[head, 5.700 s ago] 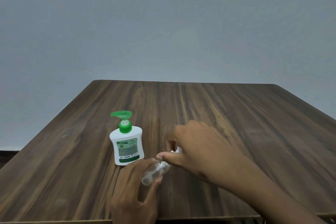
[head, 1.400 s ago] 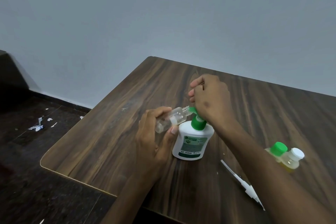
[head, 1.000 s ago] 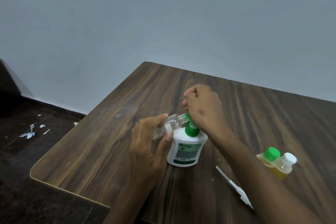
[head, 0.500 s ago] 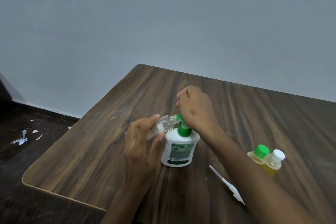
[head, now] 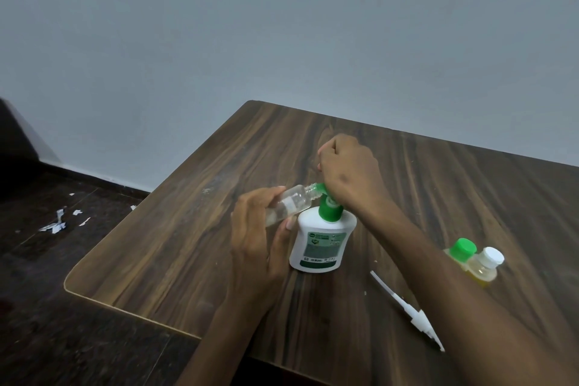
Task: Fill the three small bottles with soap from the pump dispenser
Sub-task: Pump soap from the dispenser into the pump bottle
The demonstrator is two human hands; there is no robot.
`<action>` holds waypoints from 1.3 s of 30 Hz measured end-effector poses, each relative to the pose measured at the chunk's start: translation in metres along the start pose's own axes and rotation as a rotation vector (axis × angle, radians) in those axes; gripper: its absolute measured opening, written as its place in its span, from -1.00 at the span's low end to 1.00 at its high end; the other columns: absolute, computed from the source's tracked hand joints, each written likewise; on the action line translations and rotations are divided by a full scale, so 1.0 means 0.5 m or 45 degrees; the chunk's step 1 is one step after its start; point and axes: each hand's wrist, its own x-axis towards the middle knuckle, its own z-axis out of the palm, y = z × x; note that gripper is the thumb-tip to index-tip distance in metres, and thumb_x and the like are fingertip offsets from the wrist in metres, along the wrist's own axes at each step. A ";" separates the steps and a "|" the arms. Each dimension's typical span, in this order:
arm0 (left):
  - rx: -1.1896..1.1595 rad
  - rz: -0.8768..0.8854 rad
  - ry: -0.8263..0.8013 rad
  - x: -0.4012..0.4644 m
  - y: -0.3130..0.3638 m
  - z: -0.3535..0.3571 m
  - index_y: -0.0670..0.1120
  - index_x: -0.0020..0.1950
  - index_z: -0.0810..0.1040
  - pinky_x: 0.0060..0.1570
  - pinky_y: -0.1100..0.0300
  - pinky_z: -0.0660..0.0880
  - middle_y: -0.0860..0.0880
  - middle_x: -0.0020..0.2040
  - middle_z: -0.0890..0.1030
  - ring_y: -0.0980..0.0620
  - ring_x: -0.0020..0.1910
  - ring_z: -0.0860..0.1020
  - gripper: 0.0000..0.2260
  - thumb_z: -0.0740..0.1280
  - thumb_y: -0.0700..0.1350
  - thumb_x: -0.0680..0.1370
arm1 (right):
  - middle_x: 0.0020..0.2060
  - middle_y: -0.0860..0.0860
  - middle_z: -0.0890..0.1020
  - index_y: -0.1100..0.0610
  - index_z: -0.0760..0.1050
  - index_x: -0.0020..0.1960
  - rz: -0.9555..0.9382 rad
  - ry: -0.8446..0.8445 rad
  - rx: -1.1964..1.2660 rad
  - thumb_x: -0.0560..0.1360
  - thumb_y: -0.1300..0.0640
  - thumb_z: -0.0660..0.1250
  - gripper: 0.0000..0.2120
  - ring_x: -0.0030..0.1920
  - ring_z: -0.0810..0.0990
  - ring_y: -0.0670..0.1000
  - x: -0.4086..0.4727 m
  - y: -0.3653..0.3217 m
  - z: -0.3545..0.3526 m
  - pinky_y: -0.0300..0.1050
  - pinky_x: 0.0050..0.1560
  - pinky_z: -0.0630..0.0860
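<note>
A white pump dispenser (head: 322, 241) with a green pump head stands on the wooden table (head: 175, 247). My left hand (head: 253, 241) grips a small clear bottle (head: 293, 202), tilted with its open neck at the green nozzle. My right hand (head: 347, 175) sits curled on top of the pump head, covering most of it. Two small bottles holding yellow liquid stand at the right, one with a green cap (head: 460, 249), one with a white cap (head: 484, 266); my right forearm partly hides them.
A white spray-pump insert with a long tube (head: 407, 312) lies on the table near the front right. The table's left corner is close to my left arm. White paper scraps (head: 58, 224) lie on the dark floor at the left.
The camera view has drifted, so everything sits a little further left in the frame. My hands, the clear bottle and the dispenser keep the same positions relative to each other.
</note>
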 end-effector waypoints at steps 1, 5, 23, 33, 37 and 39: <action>0.002 0.003 0.003 0.000 -0.002 0.001 -0.08 0.38 0.52 0.15 0.36 0.43 0.02 0.25 0.52 0.14 0.20 0.52 -0.72 0.29 -0.05 0.69 | -0.11 0.02 0.67 0.09 0.53 0.00 0.003 0.006 0.006 0.59 0.05 0.07 -0.73 -0.06 0.64 0.09 -0.001 0.000 0.001 0.13 0.03 0.60; 0.026 0.012 0.008 -0.002 -0.007 0.002 -0.04 0.40 0.50 0.13 0.18 0.51 0.11 0.27 0.48 0.14 0.23 0.51 -0.71 0.29 -0.03 0.69 | -0.10 0.03 0.65 0.11 0.53 0.03 0.005 -0.030 -0.034 0.60 0.07 0.09 -0.74 -0.07 0.63 0.10 -0.001 0.001 0.004 0.16 0.06 0.59; 0.037 0.030 0.008 -0.002 -0.007 0.002 0.01 0.43 0.48 0.09 -0.18 0.57 0.05 0.29 0.53 0.02 0.22 0.55 -0.70 0.27 -0.04 0.69 | -0.14 0.00 0.60 0.11 0.49 0.05 -0.085 -0.010 -0.064 0.65 0.07 0.08 -0.77 -0.17 0.56 0.00 0.006 0.006 -0.001 0.05 -0.08 0.53; 0.038 0.020 0.007 -0.003 -0.007 0.001 0.01 0.45 0.49 0.11 -0.17 0.56 0.06 0.30 0.53 0.01 0.22 0.54 -0.69 0.27 -0.03 0.69 | -0.14 -0.02 0.58 0.11 0.47 0.09 -0.089 -0.045 -0.072 0.65 0.06 0.07 -0.78 -0.14 0.56 0.01 0.005 0.007 0.004 0.13 0.02 0.56; 0.035 0.015 0.004 -0.003 -0.004 0.000 0.00 0.44 0.50 0.09 -0.17 0.56 0.05 0.29 0.53 -0.01 0.21 0.55 -0.69 0.27 -0.03 0.70 | -0.14 -0.02 0.57 0.10 0.47 0.07 -0.100 -0.061 -0.072 0.67 0.05 0.07 -0.77 -0.15 0.55 0.00 0.003 0.000 -0.002 0.14 0.04 0.56; 0.034 0.017 0.005 -0.002 -0.005 0.000 0.01 0.45 0.50 0.08 -0.18 0.57 0.04 0.28 0.54 -0.03 0.21 0.55 -0.69 0.27 -0.02 0.70 | -0.16 -0.03 0.56 0.11 0.46 0.08 -0.103 -0.056 -0.044 0.67 0.05 0.06 -0.77 -0.17 0.53 -0.02 0.003 0.000 -0.003 0.11 0.01 0.55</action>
